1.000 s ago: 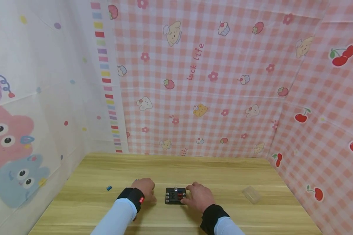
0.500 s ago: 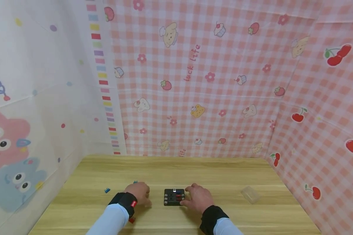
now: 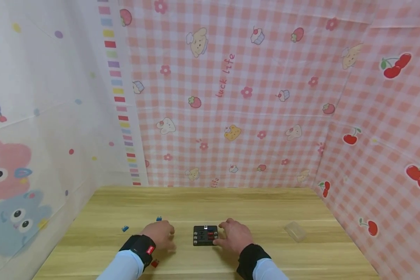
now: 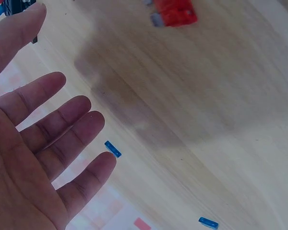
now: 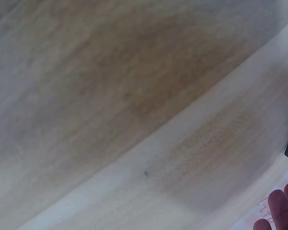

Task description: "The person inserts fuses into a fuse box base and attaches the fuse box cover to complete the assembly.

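A black fuse block [image 3: 205,235] with metal screw terminals lies on the wooden table, and red fuses [image 3: 210,236] sit in its right half. My right hand [image 3: 235,235] holds it at its right end, thumb over the near corner and index finger by the far corner. Only a few of this hand's fingertips [image 5: 281,206] show in the right wrist view. Left of the block, my left hand [image 3: 160,234] is held with nothing in it, its fingers [image 4: 79,134] extended and spread. Red blade fuses [image 4: 175,10] lie on the table near the left wrist.
Two blue fuses [image 3: 125,228] [image 4: 113,148] lie beyond and left of my left hand. A clear plastic box or lid [image 3: 295,231] stands to the right. Patterned cloth walls [image 3: 231,97] enclose the table's back and sides.
My left hand has moved left, away from the fuse block, and the red fuses by its wrist now show. The right hand stays at the block. The head view has shifted slightly.
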Available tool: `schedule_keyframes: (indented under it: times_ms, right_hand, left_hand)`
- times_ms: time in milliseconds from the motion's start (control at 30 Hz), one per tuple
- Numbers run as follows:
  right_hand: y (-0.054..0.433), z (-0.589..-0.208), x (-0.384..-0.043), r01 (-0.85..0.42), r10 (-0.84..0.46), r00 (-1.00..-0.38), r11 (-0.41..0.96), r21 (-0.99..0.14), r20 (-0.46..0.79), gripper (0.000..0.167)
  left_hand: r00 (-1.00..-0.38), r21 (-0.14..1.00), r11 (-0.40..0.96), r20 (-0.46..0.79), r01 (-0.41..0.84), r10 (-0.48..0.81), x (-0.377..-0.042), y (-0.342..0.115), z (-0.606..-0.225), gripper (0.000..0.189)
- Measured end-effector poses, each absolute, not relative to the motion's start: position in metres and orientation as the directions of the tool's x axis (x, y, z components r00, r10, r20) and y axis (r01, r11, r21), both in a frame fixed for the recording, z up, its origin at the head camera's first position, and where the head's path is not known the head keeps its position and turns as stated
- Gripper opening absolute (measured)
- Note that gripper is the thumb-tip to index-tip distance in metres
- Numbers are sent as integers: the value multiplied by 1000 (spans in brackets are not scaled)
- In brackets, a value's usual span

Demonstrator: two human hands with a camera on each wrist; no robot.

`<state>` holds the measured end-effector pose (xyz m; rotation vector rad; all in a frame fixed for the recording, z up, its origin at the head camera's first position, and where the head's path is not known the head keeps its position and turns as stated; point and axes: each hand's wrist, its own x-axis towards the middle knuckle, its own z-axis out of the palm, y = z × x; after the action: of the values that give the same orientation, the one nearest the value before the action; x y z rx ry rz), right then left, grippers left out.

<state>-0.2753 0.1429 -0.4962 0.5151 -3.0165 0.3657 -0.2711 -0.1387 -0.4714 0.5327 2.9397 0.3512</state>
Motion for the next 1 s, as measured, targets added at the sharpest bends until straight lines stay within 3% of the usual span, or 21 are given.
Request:
schedule_keyframes:
  times_ms: [1000]
  right_hand:
    - [144,-495,-274,-344,-325,-937,918,-197,126,57]
  left_hand:
    - [-920,323,920,-244,221,307,-247,-161,-475,41]
